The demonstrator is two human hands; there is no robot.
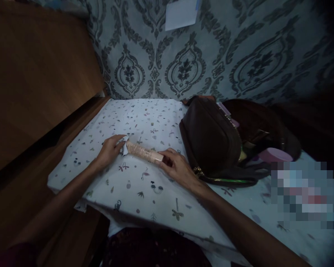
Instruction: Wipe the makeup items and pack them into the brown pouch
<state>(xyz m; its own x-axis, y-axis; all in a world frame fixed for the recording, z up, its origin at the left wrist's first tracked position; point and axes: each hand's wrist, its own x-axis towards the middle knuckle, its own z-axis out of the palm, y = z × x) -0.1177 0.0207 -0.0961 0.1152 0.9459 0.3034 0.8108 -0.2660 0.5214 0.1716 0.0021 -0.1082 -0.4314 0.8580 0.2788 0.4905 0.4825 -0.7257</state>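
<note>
A pale peach tube point(143, 153) with fine print lies slantwise just over the patterned cloth. Its cap end is gripped by my right hand point(176, 165), with the fingers closed around it. At the tube's other end, my left hand point(109, 151) pinches a small crumpled white wipe or tissue point(125, 147) against the tip. The left fingertips are partly covered by this white piece. To the right of my right hand stands a dark brown bag point(208, 137), its zipper open.
Inside the bag's opening a pink round container point(277, 154) shows. A white printed cloth point(144, 115) covers the table, whose front edge is near my body. A wooden cabinet point(39, 70) borders the left side; patterned wallpaper point(156, 48) rises behind. The far right is pixelated.
</note>
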